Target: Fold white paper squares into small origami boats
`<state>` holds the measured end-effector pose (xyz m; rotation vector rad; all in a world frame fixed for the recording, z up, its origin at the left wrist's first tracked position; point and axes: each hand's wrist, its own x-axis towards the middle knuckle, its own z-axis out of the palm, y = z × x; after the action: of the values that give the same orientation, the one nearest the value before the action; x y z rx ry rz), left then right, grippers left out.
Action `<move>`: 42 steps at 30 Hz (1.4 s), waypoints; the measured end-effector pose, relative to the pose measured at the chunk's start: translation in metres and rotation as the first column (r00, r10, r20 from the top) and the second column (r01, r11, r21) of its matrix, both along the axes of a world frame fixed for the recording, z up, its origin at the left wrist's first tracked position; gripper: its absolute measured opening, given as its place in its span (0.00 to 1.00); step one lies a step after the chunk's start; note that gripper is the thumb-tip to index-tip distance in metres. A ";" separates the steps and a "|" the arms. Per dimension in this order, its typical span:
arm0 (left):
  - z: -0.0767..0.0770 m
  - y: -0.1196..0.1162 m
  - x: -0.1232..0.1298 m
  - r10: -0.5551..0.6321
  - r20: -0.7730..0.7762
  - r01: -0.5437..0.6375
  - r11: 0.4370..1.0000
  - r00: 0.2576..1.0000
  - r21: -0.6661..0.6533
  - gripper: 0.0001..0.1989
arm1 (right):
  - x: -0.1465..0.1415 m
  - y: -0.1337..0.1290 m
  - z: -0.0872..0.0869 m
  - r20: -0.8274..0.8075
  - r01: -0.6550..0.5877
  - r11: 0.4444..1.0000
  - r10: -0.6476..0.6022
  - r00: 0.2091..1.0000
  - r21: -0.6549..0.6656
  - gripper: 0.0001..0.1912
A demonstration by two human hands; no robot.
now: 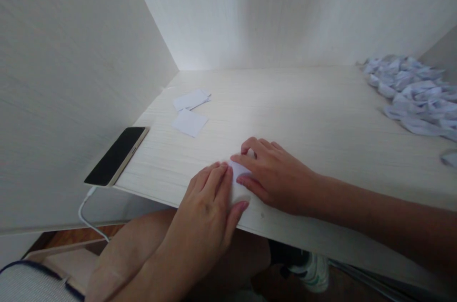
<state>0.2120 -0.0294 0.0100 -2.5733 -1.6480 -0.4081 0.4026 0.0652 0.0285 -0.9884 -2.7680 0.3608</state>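
Note:
A small piece of white paper (pixel 240 170) lies near the front edge of the table, between my two hands. My left hand (pixel 210 197) presses on its left side, fingers together and the thumb toward the table edge. From the right, my right hand (pixel 267 169) holds the paper with thumb and forefinger, its other fingers curled. Both hands cover much of the paper, so its full shape is hidden.
Several loose white paper pieces (pixel 191 122) lie at the back left of the white table (pixel 303 112). A phone (pixel 116 157) with a white cable (pixel 83 211) rests at the left edge. Folded paper strips (pixel 416 90) are heaped at the far right. Walls stand left and behind.

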 end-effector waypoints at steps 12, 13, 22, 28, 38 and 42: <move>0.010 -0.006 0.004 -0.017 0.111 0.018 1.000 0.994 -0.005 0.23 | -0.004 0.007 0.003 -0.163 0.124 0.935 -0.187 0.969 -0.333 0.16; 0.010 -0.005 0.002 -0.010 0.142 0.013 1.000 0.990 -0.018 0.21 | -0.005 0.007 0.004 -0.166 0.136 0.925 -0.205 0.965 -0.354 0.14; 0.010 0.004 -0.012 0.039 0.359 -0.007 0.996 0.933 -0.089 0.13 | -0.010 0.008 0.002 -0.335 0.075 0.892 -0.244 0.910 -0.445 0.14; 0.015 0.004 -0.008 0.278 0.551 -0.187 0.958 0.787 -0.216 0.09 | -0.012 0.009 0.002 -0.534 -0.052 0.863 -0.262 0.804 -0.503 0.09; 0.019 0.014 -0.005 0.394 0.598 -0.228 0.914 0.698 -0.336 0.02 | -0.011 0.010 0.000 -0.470 0.025 0.877 -0.281 0.837 -0.480 0.12; 0.018 0.014 -0.006 0.322 0.523 -0.230 0.944 0.789 -0.235 0.03 | -0.011 0.010 -0.001 -0.419 0.054 0.905 -0.248 0.873 -0.422 0.09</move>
<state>0.2062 -0.0150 0.0282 -2.3826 -2.2867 -1.1343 0.3912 0.0754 0.0280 -1.0299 -2.2017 1.0227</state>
